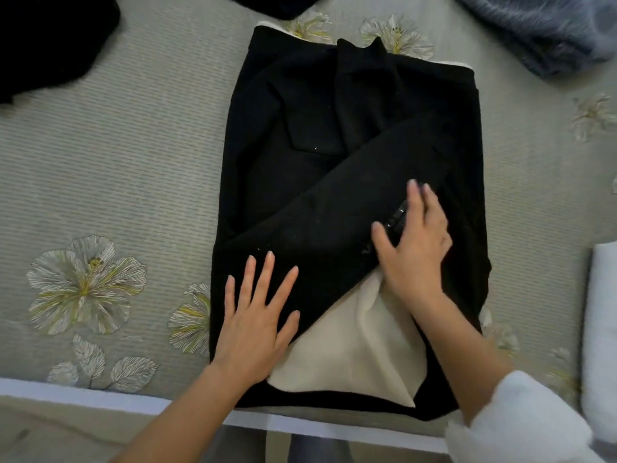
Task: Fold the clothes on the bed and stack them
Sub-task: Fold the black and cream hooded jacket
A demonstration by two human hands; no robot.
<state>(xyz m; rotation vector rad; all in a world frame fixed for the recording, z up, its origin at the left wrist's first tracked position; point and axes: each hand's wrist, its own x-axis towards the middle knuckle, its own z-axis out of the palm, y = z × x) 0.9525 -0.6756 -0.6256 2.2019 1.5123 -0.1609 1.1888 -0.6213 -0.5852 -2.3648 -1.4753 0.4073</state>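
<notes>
A black coat [334,128] with a cream lining [354,342] lies partly folded in the middle of the bed, its collar at the far end. One sleeve crosses the body diagonally from upper right to lower left. My left hand [257,315] lies flat with spread fingers on the sleeve's lower end. My right hand [414,242] rests on the sleeve further right, fingers straight, over a shiny beaded trim [397,217]. The cream lining shows in a triangle between my two forearms.
The bed cover [117,162] is grey-green with embroidered flowers. A black garment [50,41] lies at the far left and another dark one [277,3] at the top edge. A blue-grey furry garment [547,31] is far right. A white folded item [601,329] sits at the right edge.
</notes>
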